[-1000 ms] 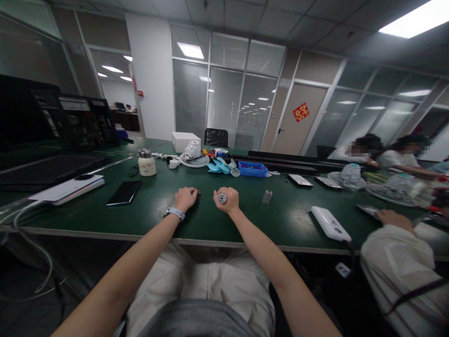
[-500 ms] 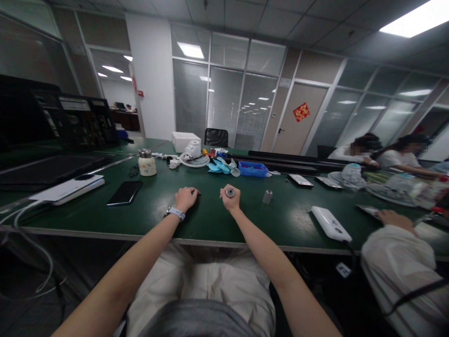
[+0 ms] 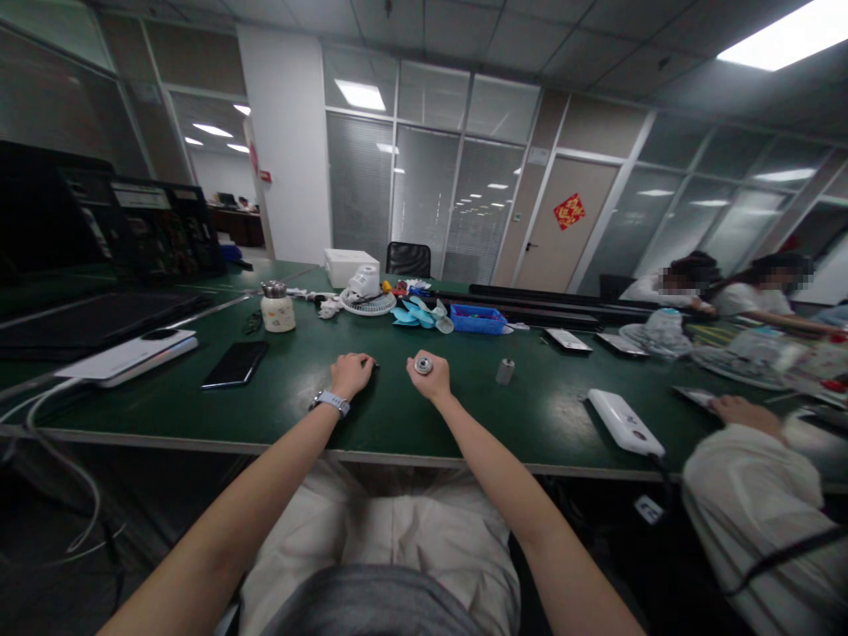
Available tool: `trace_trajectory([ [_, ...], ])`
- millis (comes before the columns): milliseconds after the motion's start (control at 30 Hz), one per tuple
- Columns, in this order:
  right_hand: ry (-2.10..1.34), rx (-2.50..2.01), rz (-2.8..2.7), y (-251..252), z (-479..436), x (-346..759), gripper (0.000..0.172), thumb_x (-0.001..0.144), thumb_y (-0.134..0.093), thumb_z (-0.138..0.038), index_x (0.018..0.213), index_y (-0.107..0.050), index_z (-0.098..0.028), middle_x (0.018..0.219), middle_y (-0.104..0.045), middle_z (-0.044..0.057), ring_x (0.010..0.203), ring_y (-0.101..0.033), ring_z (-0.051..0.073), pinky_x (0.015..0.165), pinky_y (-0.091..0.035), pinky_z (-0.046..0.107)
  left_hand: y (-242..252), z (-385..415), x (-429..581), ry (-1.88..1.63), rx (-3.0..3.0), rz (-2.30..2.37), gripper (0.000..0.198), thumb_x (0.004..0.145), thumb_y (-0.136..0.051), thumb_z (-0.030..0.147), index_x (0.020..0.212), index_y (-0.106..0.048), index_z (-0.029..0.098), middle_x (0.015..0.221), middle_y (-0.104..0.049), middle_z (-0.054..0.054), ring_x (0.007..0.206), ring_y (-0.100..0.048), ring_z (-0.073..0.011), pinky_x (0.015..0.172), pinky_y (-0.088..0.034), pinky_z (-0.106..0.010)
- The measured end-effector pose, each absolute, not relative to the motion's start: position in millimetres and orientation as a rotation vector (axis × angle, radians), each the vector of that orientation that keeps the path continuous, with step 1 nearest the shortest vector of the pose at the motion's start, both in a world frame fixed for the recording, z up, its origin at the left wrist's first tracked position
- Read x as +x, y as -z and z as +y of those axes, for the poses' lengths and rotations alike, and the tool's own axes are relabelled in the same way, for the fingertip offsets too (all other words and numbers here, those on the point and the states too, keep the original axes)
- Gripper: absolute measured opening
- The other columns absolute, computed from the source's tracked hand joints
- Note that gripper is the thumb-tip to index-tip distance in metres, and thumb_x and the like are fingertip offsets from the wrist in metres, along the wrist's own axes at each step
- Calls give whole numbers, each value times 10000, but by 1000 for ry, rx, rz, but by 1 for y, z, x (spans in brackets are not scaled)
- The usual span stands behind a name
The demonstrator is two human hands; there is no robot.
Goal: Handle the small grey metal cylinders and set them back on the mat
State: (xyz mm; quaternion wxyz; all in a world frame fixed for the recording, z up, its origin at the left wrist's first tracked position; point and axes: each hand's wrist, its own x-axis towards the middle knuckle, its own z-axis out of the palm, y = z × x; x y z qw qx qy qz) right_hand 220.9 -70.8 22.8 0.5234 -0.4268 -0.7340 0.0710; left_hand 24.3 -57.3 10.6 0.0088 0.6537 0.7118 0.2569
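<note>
My right hand (image 3: 432, 380) is closed in a fist around a metal tool (image 3: 423, 364), whose round, ringed end faces up; its lower part is hidden by the fingers. To its left, my left hand (image 3: 351, 374) rests on the green table, fingers curled and thumb tip near the index finger. At those fingertips shows a small dark piece (image 3: 376, 365), too small to name. A grey watch (image 3: 333, 404) is on the left wrist. Right of my right hand, a short silver-grey cylinder (image 3: 504, 371) stands upright on the table.
A black phone (image 3: 235, 365) and a cream bottle (image 3: 277, 311) lie to the left. Toward the back are a white fan part (image 3: 368, 300), light-blue fan blades (image 3: 420, 313) and a blue basket (image 3: 478, 320). A white power bank (image 3: 625, 422) and a co-worker's sleeve (image 3: 755, 477) are at right.
My right hand has shifted slightly left, with the metal tool in it, closer to my left hand. The left hand stays in place.
</note>
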Motion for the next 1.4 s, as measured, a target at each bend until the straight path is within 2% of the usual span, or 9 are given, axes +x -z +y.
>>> trace_trajectory([
  [167,-831,-1006,-1669,-14,-60,211,247,716,-641,-432,722,-515,-219,502,-529,-60,479,-527,119,509,-413,227,-11,-57,25,-798,2033,2238,422,886,-365,464,1015,-724,284,1142,-666,-69,1055,-547,-280,855,-423,-378],
  [300,-1109,-1039,-1507,-10,-54,207,355,622,-742,-385,843,-529,-205,523,-548,-67,459,-509,101,428,-357,196,-10,-56,24,-800,2037,2230,413,887,-366,449,1023,-721,286,1145,-664,-67,1051,-549,-275,852,-423,-374],
  [433,-1207,-1047,-1387,-12,-52,208,338,636,-732,-313,889,-541,-194,529,-566,-62,444,-483,86,382,-304,178,-9,-55,24,-801,2041,2231,421,887,-361,462,1009,-725,289,1144,-663,-68,1046,-547,-287,847,-426,-390],
  [600,-1253,-1040,-1317,-16,-52,208,308,645,-711,-214,895,-536,-186,513,-579,-67,416,-477,81,366,-307,175,-8,-53,24,-810,2031,2239,420,881,-371,473,999,-729,287,1134,-668,-71,1045,-547,-288,860,-424,-397],
  [833,-1460,-978,-1326,-20,-52,214,266,772,-641,-333,943,-502,-183,532,-619,-31,318,-483,102,311,-253,187,-7,-53,23,-817,2052,2239,421,881,-367,466,1011,-723,283,1147,-663,-71,1053,-545,-288,861,-429,-399],
  [1067,-1582,-995,-1283,-27,-56,215,200,883,-551,-354,825,-469,-181,584,-631,-1,345,-500,89,351,-311,179,-4,-50,22,-799,2045,2257,432,877,-368,483,1026,-721,284,1155,-659,-73,1052,-548,-293,854,-430,-396],
  [1267,-1678,-937,-1179,-32,-58,215,118,927,-477,-283,873,-490,-179,596,-617,-6,374,-506,90,383,-345,180,-5,-50,22,-805,2043,2238,423,880,-366,482,1021,-720,297,1152,-661,-63,1053,-545,-290,861,-420,-401],
  [1400,-1755,-894,-1054,-33,-56,217,114,940,-449,-285,899,-486,-185,628,-626,7,448,-557,105,435,-395,181,-5,-50,22,-818,2037,2230,419,878,-373,479,1009,-724,293,1142,-664,-68,1051,-542,-288,859,-418,-397],
])
